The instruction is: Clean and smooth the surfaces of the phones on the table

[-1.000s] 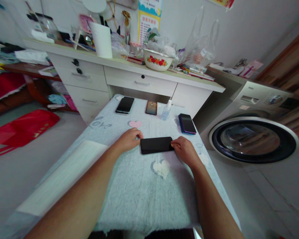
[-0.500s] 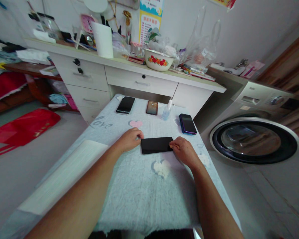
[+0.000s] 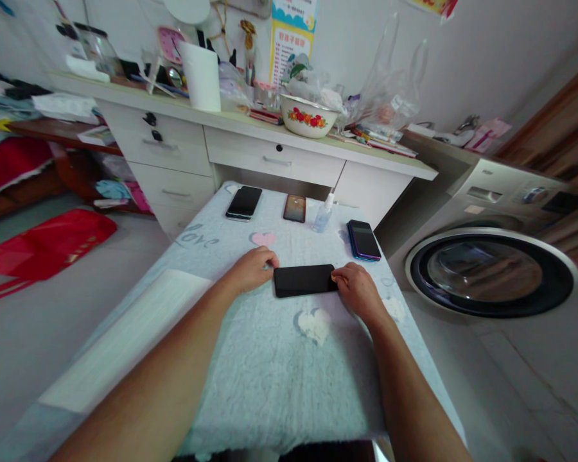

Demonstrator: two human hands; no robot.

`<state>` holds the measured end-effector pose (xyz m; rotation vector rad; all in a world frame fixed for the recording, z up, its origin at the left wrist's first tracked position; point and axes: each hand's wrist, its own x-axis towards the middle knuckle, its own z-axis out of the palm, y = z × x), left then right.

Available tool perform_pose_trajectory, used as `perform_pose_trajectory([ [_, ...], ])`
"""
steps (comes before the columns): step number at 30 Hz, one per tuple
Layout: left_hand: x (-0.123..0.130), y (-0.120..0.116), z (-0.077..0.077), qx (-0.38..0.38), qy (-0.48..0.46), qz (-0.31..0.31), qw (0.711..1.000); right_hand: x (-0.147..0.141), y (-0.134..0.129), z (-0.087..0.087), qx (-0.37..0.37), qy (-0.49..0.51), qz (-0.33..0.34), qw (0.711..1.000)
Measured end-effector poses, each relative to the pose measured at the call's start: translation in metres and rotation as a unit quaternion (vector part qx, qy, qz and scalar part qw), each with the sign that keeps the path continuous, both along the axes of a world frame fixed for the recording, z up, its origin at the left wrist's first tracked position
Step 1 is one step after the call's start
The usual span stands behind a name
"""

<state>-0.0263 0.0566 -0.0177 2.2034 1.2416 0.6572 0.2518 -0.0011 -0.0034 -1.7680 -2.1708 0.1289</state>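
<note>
A black smartphone lies flat, long side across, on the cloth-covered table. My left hand has its fingers curled together at the phone's left end. At the opposite end, the pinched fingers of my right hand grip the right edge. Farther back are a dark phone on the left, a smaller brownish phone or case, and a clear spray bottle with a white top. Another phone with a purple-blue edge rests near the table's right side.
A white strip lies along the table's left side. Behind stands a drawer desk with a flowered bowl and paper roll. A washing machine is on the right; a red bag lies on the floor at left.
The right fingertips have shifted slightly right, toward the phone's edge. The phone and my left hand stay almost where they were.
</note>
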Motion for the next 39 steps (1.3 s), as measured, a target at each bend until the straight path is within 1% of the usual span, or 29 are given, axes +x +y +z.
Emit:
perform_pose_trajectory([
  [6, 0.000, 0.000, 0.000, -0.002, 0.003, 0.005, 1.000, -0.004, 0.000, -0.003, 0.010, -0.001, -0.003, 1.000],
  [12, -0.001, 0.004, -0.007, 0.006, -0.005, 0.004, 1.000, -0.014, 0.000, 0.000, 0.015, -0.049, -0.006, 0.999],
  [16, 0.000, 0.004, -0.007, 0.006, 0.000, 0.003, 1.000, -0.018, 0.002, 0.010, -0.014, -0.100, 0.000, 0.995],
  [20, 0.000, 0.003, -0.004, 0.000, 0.005, 0.004, 1.000, -0.020, 0.009, 0.022, -0.059, -0.151, 0.006, 0.987],
  [24, 0.001, 0.003, -0.005, 0.001, -0.001, 0.007, 1.000, -0.021, 0.017, 0.027, -0.097, -0.161, 0.006, 0.982],
  [27, 0.001, 0.004, -0.007, 0.003, -0.003, 0.009, 1.000, -0.024, 0.019, 0.024, -0.088, -0.151, -0.015, 0.985],
  [31, 0.000, 0.004, -0.008, 0.005, -0.001, 0.010, 1.000, -0.027, 0.015, 0.013, -0.043, -0.125, -0.031, 0.991],
  [35, 0.000, 0.003, -0.006, 0.005, 0.001, 0.006, 1.000, -0.028, 0.010, 0.005, -0.011, -0.084, -0.029, 0.996],
  [39, 0.000, 0.003, -0.006, 0.005, 0.002, 0.010, 1.000, -0.028, 0.007, 0.002, 0.004, -0.059, -0.018, 0.998],
])
